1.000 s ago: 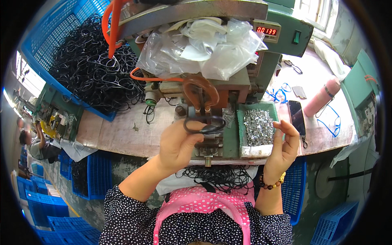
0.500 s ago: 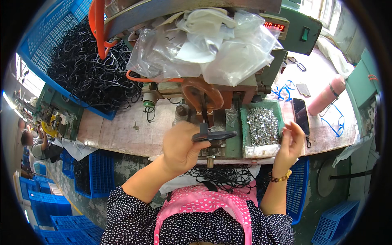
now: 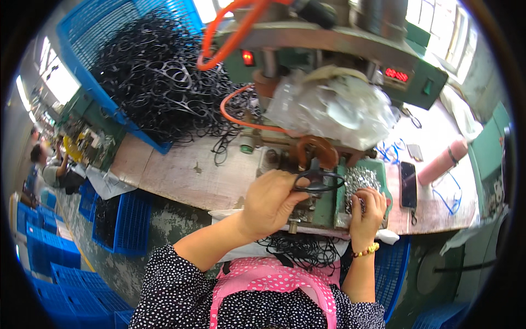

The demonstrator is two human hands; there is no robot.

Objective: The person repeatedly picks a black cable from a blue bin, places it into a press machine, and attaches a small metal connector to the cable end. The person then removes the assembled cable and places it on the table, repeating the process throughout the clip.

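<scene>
Left hand (image 3: 272,204): it is pinching a thin black loop (image 3: 323,190); the fingers are pressing together on one end.
Loop: it is sticking out at about 2 o'clock from that hand; a brown guard (image 3: 329,152) on the machine is standing past it, at 12 o'clock; I cannot tell if they are touching.
Right hand (image 3: 366,216): its fingers are curling down over shiny bits (image 3: 359,178); I cannot tell if they are pinching one.
Tray: the green tray (image 3: 380,166) is holding the bits, at 12 o'clock from the right hand.
Loop trouble: a loose pinch could be letting it slip; the near guard could be snagging it.
Bit trouble: the bits are lying tangled and tiny; fingers could be grabbing too many, or dropping some over the rim.
Phone: a black phone (image 3: 408,186) is lying at 2 o'clock from the right hand; a careless elbow could be bumping it.
</scene>
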